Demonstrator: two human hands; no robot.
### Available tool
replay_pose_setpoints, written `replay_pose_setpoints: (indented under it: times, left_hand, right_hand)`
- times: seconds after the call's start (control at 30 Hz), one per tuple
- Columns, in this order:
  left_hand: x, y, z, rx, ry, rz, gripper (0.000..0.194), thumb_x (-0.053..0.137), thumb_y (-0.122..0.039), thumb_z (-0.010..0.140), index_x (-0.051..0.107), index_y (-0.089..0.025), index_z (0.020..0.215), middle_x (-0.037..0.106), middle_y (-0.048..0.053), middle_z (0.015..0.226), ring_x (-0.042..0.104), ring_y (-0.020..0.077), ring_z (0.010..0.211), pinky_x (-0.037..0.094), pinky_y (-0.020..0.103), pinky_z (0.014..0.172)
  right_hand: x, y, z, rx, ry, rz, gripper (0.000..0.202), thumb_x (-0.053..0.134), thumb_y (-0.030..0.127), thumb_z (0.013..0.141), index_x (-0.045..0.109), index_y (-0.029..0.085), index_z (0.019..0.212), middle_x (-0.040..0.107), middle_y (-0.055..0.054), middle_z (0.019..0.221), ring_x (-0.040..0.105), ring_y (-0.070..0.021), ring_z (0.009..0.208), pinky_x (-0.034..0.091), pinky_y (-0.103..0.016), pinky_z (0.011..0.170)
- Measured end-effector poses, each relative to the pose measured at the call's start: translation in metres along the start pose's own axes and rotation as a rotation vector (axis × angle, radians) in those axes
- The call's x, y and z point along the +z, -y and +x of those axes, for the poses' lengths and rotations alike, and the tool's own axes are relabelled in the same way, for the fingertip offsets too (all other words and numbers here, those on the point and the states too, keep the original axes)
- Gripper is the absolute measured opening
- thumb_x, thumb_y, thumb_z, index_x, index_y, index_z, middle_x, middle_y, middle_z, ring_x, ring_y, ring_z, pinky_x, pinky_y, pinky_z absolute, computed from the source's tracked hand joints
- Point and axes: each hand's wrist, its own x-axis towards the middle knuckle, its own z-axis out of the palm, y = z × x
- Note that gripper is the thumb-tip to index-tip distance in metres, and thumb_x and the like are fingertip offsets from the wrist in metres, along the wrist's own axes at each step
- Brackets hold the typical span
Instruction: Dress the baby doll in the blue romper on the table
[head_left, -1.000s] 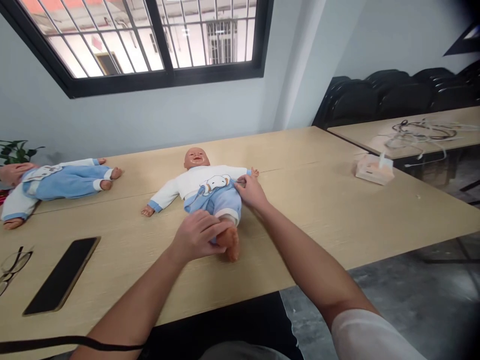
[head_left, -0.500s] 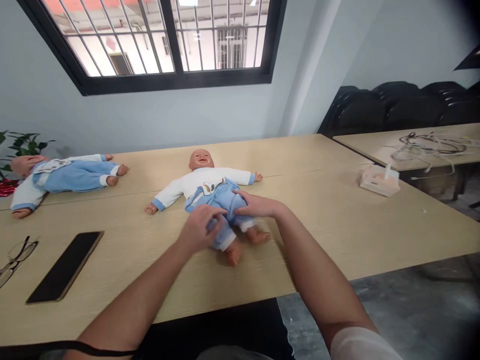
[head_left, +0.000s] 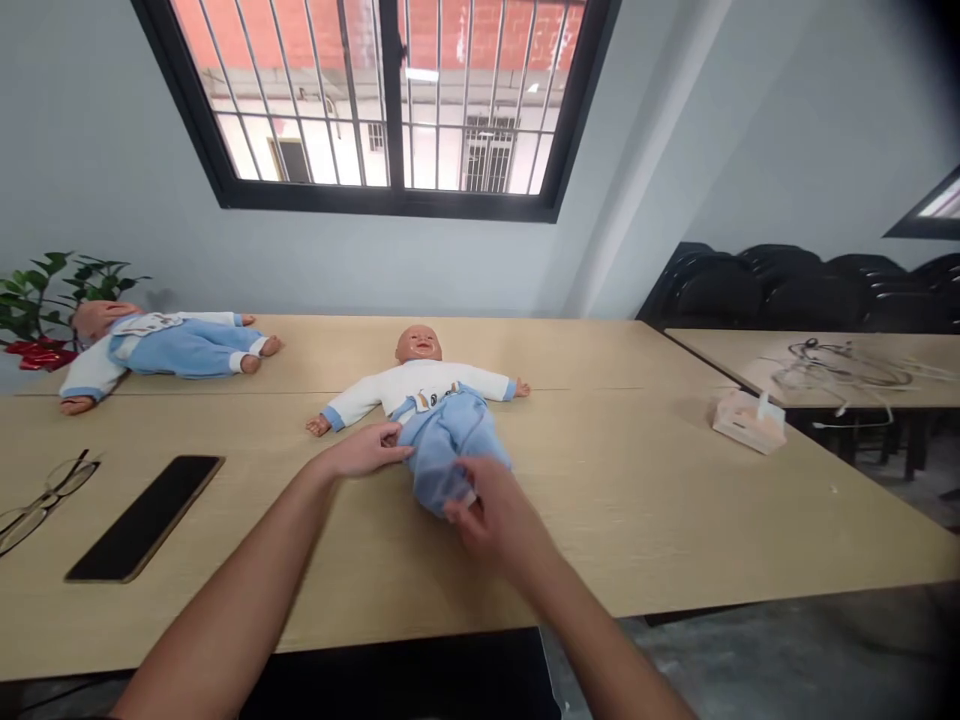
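A baby doll (head_left: pixel 431 375) in a white top lies on its back on the table, head toward the wall and arms spread. Its blue trousers (head_left: pixel 457 425) are bunched at the front, and its feet are hidden. My left hand (head_left: pixel 366 449) lies at the doll's hip on the left, thumb and fingers apart, fingertips touching the trousers' side. Lower down, my right hand (head_left: pixel 487 508) has its fingers closed on the trouser leg near the white cuff; it is slightly blurred.
A second baby doll (head_left: pixel 184 345) lies back left beside a potted plant (head_left: pixel 37 295). Eyeglasses (head_left: pixel 45 503) and a black phone (head_left: pixel 146 518) lie front left. A tissue box (head_left: pixel 748 420) stands right. Cables (head_left: pixel 847 368) lie on another table, with stacked black chairs (head_left: pixel 765 285) behind.
My left hand has moved from the legs up to the doll's hip. My right hand has come down to the trouser leg's end. The feet, visible before, are now hidden. The view has tilted up.
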Motion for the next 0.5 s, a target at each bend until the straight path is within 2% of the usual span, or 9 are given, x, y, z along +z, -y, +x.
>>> replay_pose_setpoints:
  times: [0.07,0.13,0.23,0.3,0.37,0.43,0.5]
  left_hand:
    - [0.000,0.000,0.003,0.051,0.036,-0.175,0.047,0.069,-0.065,0.082,0.065,-0.020,0.092,0.067,0.003,0.088,0.061,0.0207,0.082,0.049,0.030,0.072]
    - [0.002,0.002,0.007,0.102,0.015,-0.367,0.053,0.067,-0.066,0.085,0.065,-0.019,0.109,0.071,0.008,0.106,0.065,0.0248,0.101,0.052,0.035,0.088]
    - [0.008,0.005,0.011,0.140,-0.029,-0.574,0.065,0.068,-0.069,0.082,0.064,-0.018,0.121,0.071,0.013,0.121,0.064,0.0287,0.116,0.050,0.042,0.101]
    - [0.010,0.007,0.010,0.126,0.013,-0.634,0.068,0.071,-0.069,0.080,0.064,-0.019,0.125,0.072,0.015,0.121,0.066,0.0291,0.117,0.051,0.043,0.101]
    - [0.009,0.008,0.008,0.081,0.116,-0.617,0.067,0.073,-0.068,0.079,0.066,-0.020,0.126,0.073,0.014,0.119,0.067,0.0295,0.116,0.052,0.043,0.099]
    - [0.008,0.008,0.004,0.025,0.240,-0.533,0.064,0.076,-0.066,0.076,0.069,-0.021,0.120,0.074,0.013,0.114,0.068,0.0304,0.111,0.054,0.042,0.093]
    - [0.010,0.009,0.002,0.000,0.302,-0.378,0.056,0.080,-0.064,0.071,0.074,-0.021,0.106,0.076,0.010,0.102,0.069,0.0305,0.100,0.055,0.040,0.084]
  right_hand:
    - [0.020,0.009,-0.028,-0.009,0.004,-0.062,0.068,0.073,0.037,0.086,0.046,0.027,0.148,0.058,-0.015,0.137,0.058,-0.0365,0.122,0.051,-0.055,0.101]
    - [0.037,0.011,-0.043,0.009,-0.033,-0.137,0.081,0.073,0.024,0.083,0.039,0.025,0.155,0.053,-0.018,0.144,0.055,-0.0389,0.128,0.049,-0.059,0.104]
    - [0.047,0.005,-0.042,0.051,-0.107,-0.153,0.073,0.062,0.012,0.083,0.042,0.021,0.153,0.057,-0.019,0.139,0.059,-0.0360,0.124,0.052,-0.056,0.101]
    - [0.040,-0.001,-0.034,0.082,-0.188,-0.062,0.064,0.059,0.012,0.083,0.051,0.020,0.146,0.063,-0.017,0.131,0.062,-0.0328,0.120,0.054,-0.052,0.101]
    - [0.024,-0.004,-0.025,0.139,-0.303,0.085,0.047,0.060,0.018,0.084,0.061,0.019,0.132,0.068,-0.014,0.121,0.065,-0.0301,0.113,0.055,-0.049,0.099]
    - [0.003,-0.007,-0.016,0.241,-0.418,0.243,0.030,0.062,0.028,0.087,0.067,0.019,0.115,0.072,-0.012,0.109,0.069,-0.0280,0.101,0.059,-0.045,0.091]
    - [-0.016,-0.007,-0.008,0.344,-0.490,0.390,0.028,0.065,0.038,0.087,0.068,0.019,0.108,0.075,-0.011,0.104,0.072,-0.0267,0.091,0.061,-0.042,0.083]
